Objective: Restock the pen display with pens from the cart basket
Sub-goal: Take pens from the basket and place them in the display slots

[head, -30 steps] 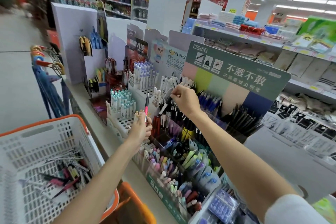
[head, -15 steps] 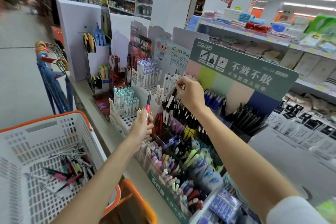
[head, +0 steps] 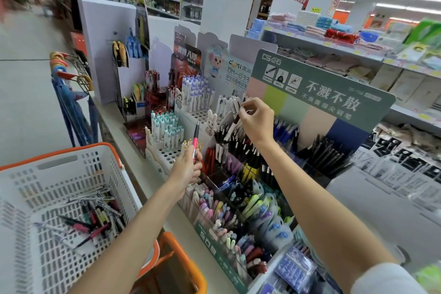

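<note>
Two bare hands raised at the pen display, middle of the frame. Lower and left of centre, left hand curled round the lower part of a pink pen, fingers wrapped closed on the barrel, pen held upright with its dark end poking above the fist, just in front of the white peg-hole trays. Higher and slightly right of centre, right hand pinching the top of a white pen between thumb and fingertips, other fingers loosely bent; pen tilted, lower end down among the black pens in the display's back row, under the green sign. At lower left, cart basket, white with an orange rim, close beside the shelf edge. Scattered on its floor, loose pens, well apart from both hands.
</note>
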`<act>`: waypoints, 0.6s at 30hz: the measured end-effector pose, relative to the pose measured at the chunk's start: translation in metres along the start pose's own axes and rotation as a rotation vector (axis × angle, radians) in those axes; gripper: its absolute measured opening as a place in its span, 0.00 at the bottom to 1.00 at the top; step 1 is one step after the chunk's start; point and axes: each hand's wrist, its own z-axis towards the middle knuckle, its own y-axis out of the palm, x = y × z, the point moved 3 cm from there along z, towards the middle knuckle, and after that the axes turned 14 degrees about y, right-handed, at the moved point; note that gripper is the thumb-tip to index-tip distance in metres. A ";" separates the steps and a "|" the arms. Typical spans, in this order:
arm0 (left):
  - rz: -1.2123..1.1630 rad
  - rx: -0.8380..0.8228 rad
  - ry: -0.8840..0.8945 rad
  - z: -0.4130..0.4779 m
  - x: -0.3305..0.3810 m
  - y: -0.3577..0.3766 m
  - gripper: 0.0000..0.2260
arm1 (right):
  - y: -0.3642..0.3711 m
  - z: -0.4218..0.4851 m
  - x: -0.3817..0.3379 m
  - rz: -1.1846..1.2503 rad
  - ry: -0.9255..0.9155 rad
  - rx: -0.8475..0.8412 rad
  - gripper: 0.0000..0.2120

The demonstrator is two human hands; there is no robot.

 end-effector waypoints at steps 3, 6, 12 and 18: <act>-0.020 0.011 -0.006 0.001 0.001 -0.001 0.19 | 0.000 0.004 0.005 0.108 0.125 0.026 0.03; -0.004 0.015 0.009 0.001 0.001 -0.004 0.20 | 0.001 0.006 0.010 0.052 0.091 0.023 0.03; 0.002 0.011 0.009 0.002 0.001 -0.001 0.20 | 0.013 -0.005 0.015 -0.203 -0.094 -0.086 0.04; 0.022 -0.009 0.008 0.000 0.001 0.000 0.19 | 0.024 -0.006 0.018 -0.373 -0.063 -0.208 0.06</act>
